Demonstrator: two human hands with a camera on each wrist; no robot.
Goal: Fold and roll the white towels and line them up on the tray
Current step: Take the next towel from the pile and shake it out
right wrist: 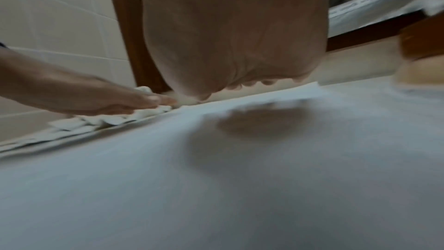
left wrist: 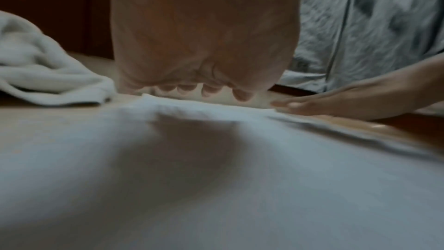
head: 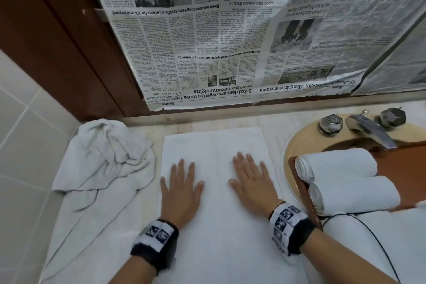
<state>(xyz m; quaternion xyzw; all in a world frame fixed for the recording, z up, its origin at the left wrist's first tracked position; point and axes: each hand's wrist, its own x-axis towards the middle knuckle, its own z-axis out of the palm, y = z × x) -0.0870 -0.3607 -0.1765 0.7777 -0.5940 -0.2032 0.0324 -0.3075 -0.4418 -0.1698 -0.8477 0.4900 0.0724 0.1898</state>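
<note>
A folded white towel (head: 214, 145) lies flat and lengthwise on the counter in front of me. My left hand (head: 182, 185) presses on its left half, palm down with straight spread fingers. My right hand (head: 251, 180) rests flat on its right half in the same way. In the left wrist view the left hand (left wrist: 204, 45) hovers over the towel (left wrist: 216, 178), and the right hand (left wrist: 336, 104) lies flat beyond. The right wrist view shows my right hand (right wrist: 230, 45) above the towel (right wrist: 240, 178). Two rolled white towels (head: 334, 163) (head: 355, 196) lie side by side on the brown wooden tray (head: 302, 189) at the right.
A crumpled white towel (head: 108, 157) is heaped at the left against the tiled wall. The tray sits across a beige sink (head: 297, 143) with a chrome faucet (head: 371, 131). Newspaper (head: 230, 30) covers the wall behind. A black cable (head: 373, 235) runs near my right forearm.
</note>
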